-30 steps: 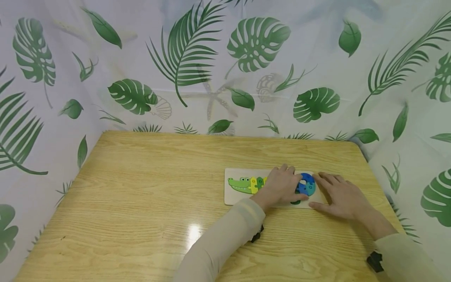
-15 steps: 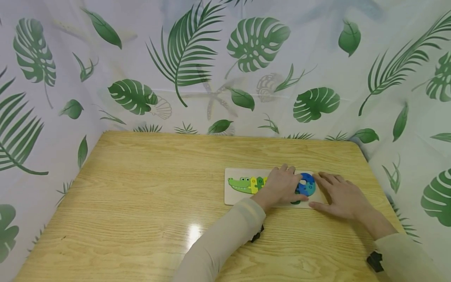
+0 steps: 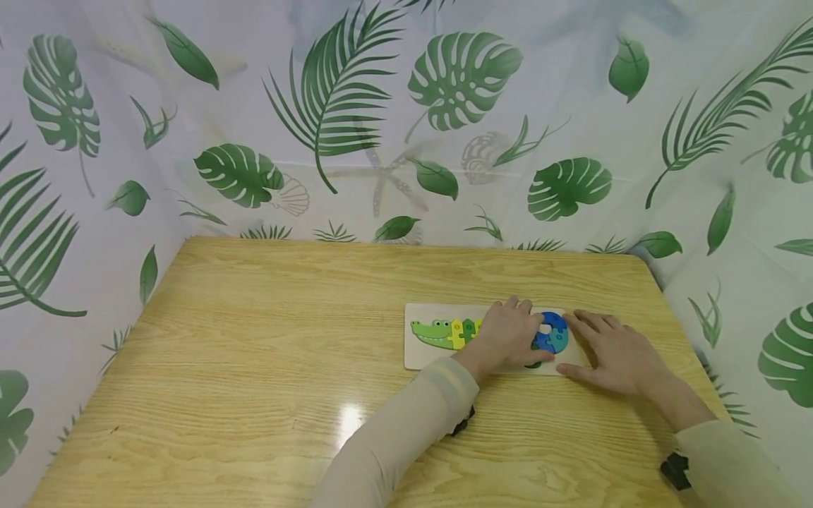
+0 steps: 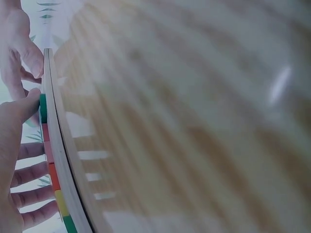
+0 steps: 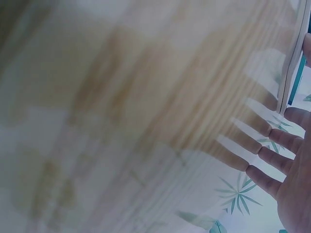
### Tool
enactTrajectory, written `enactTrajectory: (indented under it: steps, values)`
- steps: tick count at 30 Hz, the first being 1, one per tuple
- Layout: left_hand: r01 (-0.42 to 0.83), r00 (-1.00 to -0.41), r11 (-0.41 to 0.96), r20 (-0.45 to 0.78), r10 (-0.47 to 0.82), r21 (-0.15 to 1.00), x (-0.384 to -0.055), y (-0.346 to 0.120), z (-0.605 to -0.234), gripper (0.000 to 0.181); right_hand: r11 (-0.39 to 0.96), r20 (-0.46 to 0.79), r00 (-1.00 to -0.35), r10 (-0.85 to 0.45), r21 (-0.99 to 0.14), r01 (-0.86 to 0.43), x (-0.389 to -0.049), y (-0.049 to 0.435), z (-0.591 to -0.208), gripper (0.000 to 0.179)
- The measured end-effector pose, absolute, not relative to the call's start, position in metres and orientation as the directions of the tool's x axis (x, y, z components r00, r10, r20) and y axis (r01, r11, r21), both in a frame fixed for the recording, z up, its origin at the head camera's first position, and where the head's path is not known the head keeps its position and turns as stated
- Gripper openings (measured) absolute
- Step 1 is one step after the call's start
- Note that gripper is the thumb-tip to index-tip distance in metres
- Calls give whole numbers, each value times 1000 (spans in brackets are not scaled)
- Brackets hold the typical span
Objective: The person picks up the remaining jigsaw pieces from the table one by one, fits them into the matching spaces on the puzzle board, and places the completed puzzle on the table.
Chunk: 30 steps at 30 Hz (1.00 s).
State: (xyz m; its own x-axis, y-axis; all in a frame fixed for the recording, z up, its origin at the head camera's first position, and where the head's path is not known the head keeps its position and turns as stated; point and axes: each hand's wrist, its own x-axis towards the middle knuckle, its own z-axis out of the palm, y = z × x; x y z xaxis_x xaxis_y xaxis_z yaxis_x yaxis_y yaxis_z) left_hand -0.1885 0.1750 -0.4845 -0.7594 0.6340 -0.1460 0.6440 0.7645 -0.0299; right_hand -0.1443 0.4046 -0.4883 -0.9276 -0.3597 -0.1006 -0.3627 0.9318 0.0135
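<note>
— Where are things?

— The crocodile puzzle lies at the tabletop's four o'clock. The left hand presses its middle, fingers relaxed, thumb touching a green piece; the right hand lies flat at its three-o'clock end.

— What's next?

— Probably seating that piece flush. Leaf-print curtains surround everything.
</note>
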Motion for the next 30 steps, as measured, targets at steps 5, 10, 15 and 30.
enactTrajectory:
  steps: [5, 10, 15, 30]
  values:
    - [654, -751, 756, -146, 644, -23, -189, 168, -483, 82, 932, -105, -927, -360, 14, -363, -146, 404, -490, 103]
    - [662, -744, 749, -140, 654, -16, -189, 159, -482, 84, 931, -99, -927, -361, 19, -365, -146, 403, -490, 103]
    - [663, -744, 748, -124, 656, -19, -189, 148, -483, 82, 931, -103, -927, -360, 20, -364, -147, 403, -492, 104]
    - [663, -747, 748, -75, 660, -17, -184, 98, -478, 70, 942, -112, -936, -333, 13, -336, -143, 396, -488, 105]
